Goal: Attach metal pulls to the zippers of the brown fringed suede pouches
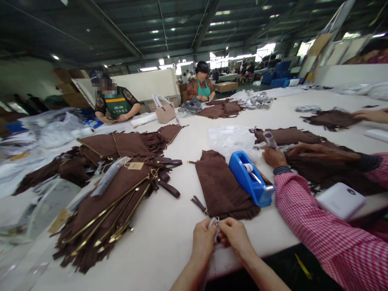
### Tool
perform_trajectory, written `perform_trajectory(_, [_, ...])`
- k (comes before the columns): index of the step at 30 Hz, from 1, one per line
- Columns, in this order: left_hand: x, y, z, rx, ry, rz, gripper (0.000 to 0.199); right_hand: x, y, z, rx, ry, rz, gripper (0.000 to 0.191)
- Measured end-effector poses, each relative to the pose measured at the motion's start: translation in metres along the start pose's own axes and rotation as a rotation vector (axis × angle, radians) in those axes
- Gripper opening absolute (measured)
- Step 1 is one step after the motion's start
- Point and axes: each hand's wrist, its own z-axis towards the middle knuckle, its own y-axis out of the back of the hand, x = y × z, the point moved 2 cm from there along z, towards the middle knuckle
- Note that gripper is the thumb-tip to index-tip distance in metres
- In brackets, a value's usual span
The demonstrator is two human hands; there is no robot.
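My left hand [203,238] and my right hand [235,236] meet near the table's front edge. Between their pinched fingers is a small translucent wrapped piece [214,223] with a ring-like end at its top; its details are too small to tell. Just beyond my hands lies a brown fringed pouch [216,184] with a short zip strap on its left side. A blue tape dispenser [253,178] rests against the pouch's right side.
Stacked brown pouches [118,198] with gold zips fill the left of the white table [172,226]. At right, a person's checked sleeves [321,226] reach over more brown pouches, beside a white box [342,200]. Two people stand across the table near a beige bag [165,113].
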Motion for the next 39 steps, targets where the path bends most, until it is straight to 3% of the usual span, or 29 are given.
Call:
perform_trajectory(5, [0.004,0.000,-0.009,-0.056,-0.130,0.251,0.021,0.003,-0.004,0.001,-0.025,0.044,-0.116,0.018])
perform_trajectory(9, [0.001,0.000,-0.019,0.042,-0.251,0.569,0.030,0.011,-0.003,0.002,-0.032,0.040,-0.183,0.020])
perform_trajectory(13, [-0.001,-0.001,-0.023,0.114,-0.353,0.687,0.027,0.017,-0.002,0.004,0.029,0.001,-0.183,0.021])
perform_trajectory(19, [0.005,-0.006,-0.018,0.098,-0.249,0.683,0.031,0.022,0.004,0.002,0.114,-0.021,-0.155,0.016])
perform_trajectory(22, [0.005,-0.005,-0.014,0.060,-0.201,0.596,0.031,0.022,0.015,-0.005,0.148,-0.028,-0.147,0.010])
perform_trajectory(24, [0.006,-0.002,-0.009,0.029,-0.150,0.494,0.030,0.022,0.025,-0.010,0.140,-0.002,-0.147,0.016])
perform_trajectory(28, [0.010,0.000,0.000,0.010,-0.092,0.296,0.030,0.026,0.055,-0.019,0.021,0.139,-0.181,0.031])
perform_trajectory(31, [0.014,-0.002,0.003,0.011,-0.073,0.171,0.030,0.048,0.083,-0.021,-0.233,0.378,-0.260,0.038])
perform_trajectory(35, [0.017,-0.005,0.004,0.035,-0.071,0.041,0.029,0.099,0.118,-0.008,-0.568,0.757,-0.532,0.036])
perform_trajectory(37, [0.018,-0.006,0.004,0.057,-0.067,-0.005,0.029,0.122,0.130,0.008,-0.634,0.808,-0.668,0.033])
perform_trajectory(39, [0.021,-0.007,0.005,0.073,-0.048,-0.053,0.030,0.135,0.138,0.027,-0.592,0.752,-0.716,0.028])
